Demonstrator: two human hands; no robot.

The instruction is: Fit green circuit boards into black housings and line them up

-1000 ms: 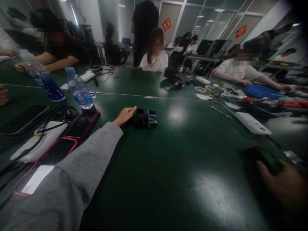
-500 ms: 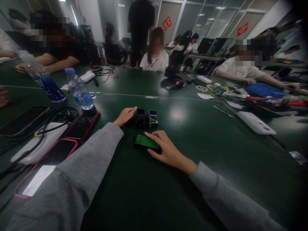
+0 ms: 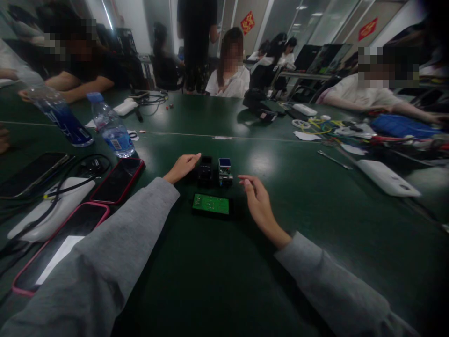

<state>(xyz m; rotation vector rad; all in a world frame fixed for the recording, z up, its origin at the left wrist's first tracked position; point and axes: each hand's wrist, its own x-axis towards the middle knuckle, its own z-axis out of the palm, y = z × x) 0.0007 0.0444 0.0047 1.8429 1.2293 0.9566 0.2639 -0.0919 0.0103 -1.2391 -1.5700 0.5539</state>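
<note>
A green circuit board [image 3: 211, 204] lies flat on the dark green table [image 3: 266, 276] in front of me. Just beyond it stand a small black block [image 3: 205, 171] and a small module with a blue top [image 3: 224, 171], side by side. My left hand [image 3: 181, 167] rests on the table with its fingers stretched out, the fingertips against the left side of the black block. My right hand [image 3: 257, 200] hovers to the right of the board, fingers loosely apart and holding nothing.
At my left lie phones in red and pink cases [image 3: 117, 180], a white power bank with black cables [image 3: 45, 210] and two water bottles [image 3: 110, 131]. A white device [image 3: 387, 178], a metal tool [image 3: 333, 160] and coloured wires lie at the right. Several people sit around the table.
My right hand came in from the lower right with the green board, set it down before the two small parts, let go and drew back to the right. My left hand stayed put.
</note>
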